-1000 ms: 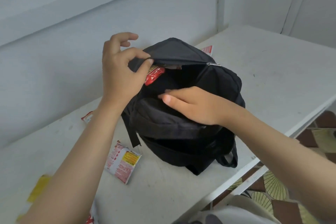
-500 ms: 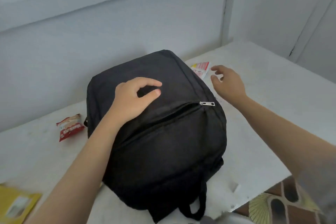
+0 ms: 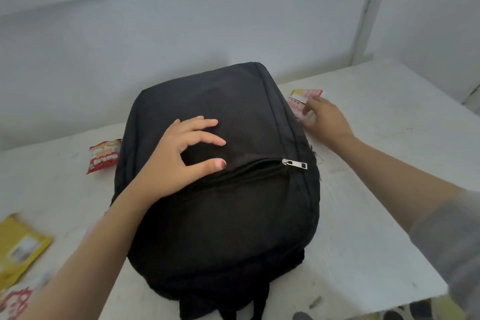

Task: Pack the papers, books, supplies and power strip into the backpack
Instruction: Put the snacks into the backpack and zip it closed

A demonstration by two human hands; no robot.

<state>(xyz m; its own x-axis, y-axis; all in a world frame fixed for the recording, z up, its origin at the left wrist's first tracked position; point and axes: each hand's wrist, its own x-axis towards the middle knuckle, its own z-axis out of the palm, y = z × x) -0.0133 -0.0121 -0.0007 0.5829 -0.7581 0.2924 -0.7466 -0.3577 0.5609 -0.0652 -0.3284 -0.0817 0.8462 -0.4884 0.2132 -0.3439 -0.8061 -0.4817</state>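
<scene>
Since half a second ago the right hand (image 3: 326,122) has reached on to the pink and yellow packet (image 3: 302,97) and now touches it, while the left hand (image 3: 179,161) has flattened its fingers on the bag.

White table (image 3: 389,163) carries everything. At its middle lies the black backpack (image 3: 220,215), flat on its back, straps hanging over the near edge at 6 o'clock; its front pocket zip runs across the panel and looks closed.

Left hand rests on the backpack's upper panel, about 10 o'clock from the bag's centre, fingers spread and relaxed, thumb tip just above the zip line, gripping nothing. Right hand is at 2 o'clock from the bag, just beside its side seam, thumb lying on the packet; motion blur hides whether the fingers pinch it or only touch it.

Yellow packet (image 3: 20,247) lies at 8 o'clock, well apart from the bag. Red and white wrapper (image 3: 15,301) shows at the frame's corner, about 7 o'clock. Red snack packet (image 3: 105,154) sits at 9 o'clock, just beside the bag's edge. Silver zip pull (image 3: 294,163) lies at 3 o'clock on the bag's front.
</scene>
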